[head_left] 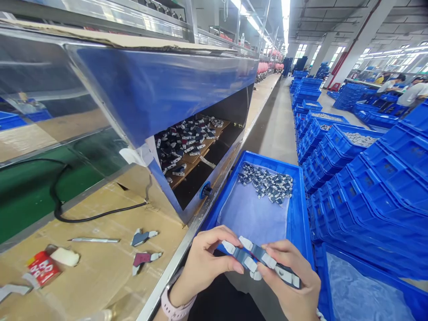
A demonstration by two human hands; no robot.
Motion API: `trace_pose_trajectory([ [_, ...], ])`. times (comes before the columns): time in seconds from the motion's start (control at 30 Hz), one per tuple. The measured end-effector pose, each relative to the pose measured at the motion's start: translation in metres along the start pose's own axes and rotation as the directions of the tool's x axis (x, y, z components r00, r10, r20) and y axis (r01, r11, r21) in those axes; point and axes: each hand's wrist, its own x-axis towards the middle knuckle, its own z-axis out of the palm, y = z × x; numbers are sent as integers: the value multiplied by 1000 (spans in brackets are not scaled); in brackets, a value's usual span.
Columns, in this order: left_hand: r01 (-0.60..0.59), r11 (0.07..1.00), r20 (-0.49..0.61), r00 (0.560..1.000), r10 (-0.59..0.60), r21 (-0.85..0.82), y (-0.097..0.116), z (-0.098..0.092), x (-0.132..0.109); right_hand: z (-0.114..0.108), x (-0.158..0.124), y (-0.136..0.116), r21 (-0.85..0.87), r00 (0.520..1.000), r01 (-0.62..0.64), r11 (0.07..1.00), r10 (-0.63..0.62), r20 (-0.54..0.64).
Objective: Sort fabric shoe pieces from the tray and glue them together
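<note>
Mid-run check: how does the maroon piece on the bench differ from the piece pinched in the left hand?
Colour: the maroon piece has a deep red middle; the held piece has a dark blue-grey one.
Support: the maroon piece lies on the bench; the held piece is pinched between thumb and finger of the left hand.
Shared: both have whitish ends.

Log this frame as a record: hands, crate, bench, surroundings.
Left hand: pinching a gray-and-white part
Right hand: gripping a second gray-and-white part; contact between the two unclear
Blue crate: beyond the hands; part pile at its far end, on a pale liner
Bench: slim pointed tool, red packet, maroon-and-white part
Right side: stacked blue crates
</note>
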Motion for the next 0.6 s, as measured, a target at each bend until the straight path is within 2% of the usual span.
trace_pose_trajectory([
  [0.17,30,999,7,1000,-30,-16,4,1,-3,-2,-4,1,17,1000,10,1000,-11,26],
  [0.4,33,998,28,999,-31,-51,4,3,-3,-4,-9,0,13,1000,7,1000,-7,3],
  [0.6,89,993,53,995,-85,-78,-1,4,-3,-4,-3,0,7,1000,18,1000,-18,5],
])
